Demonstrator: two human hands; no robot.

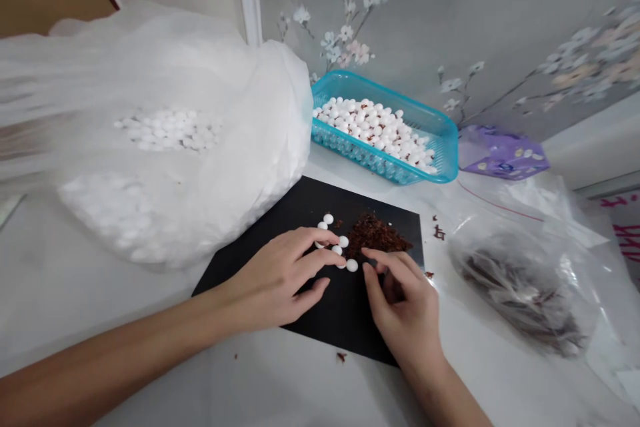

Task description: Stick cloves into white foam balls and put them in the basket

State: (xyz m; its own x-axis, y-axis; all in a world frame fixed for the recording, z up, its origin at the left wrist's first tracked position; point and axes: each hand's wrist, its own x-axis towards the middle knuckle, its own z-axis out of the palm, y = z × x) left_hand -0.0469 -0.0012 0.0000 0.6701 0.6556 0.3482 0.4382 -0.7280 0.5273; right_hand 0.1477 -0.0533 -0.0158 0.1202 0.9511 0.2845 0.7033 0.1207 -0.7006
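White round pellets (352, 265), heaped reddish-brown shreds (375, 235)

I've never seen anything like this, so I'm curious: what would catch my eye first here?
The big clear plastic bag of white round pellets fills the left side, and beside it sits a turquoise plastic basket heaped with pellets flecked reddish-brown. In the middle, on a black mat, the left hand spreads by loose pellets, while the right hand sits near a dark reddish-brown shredded pile.
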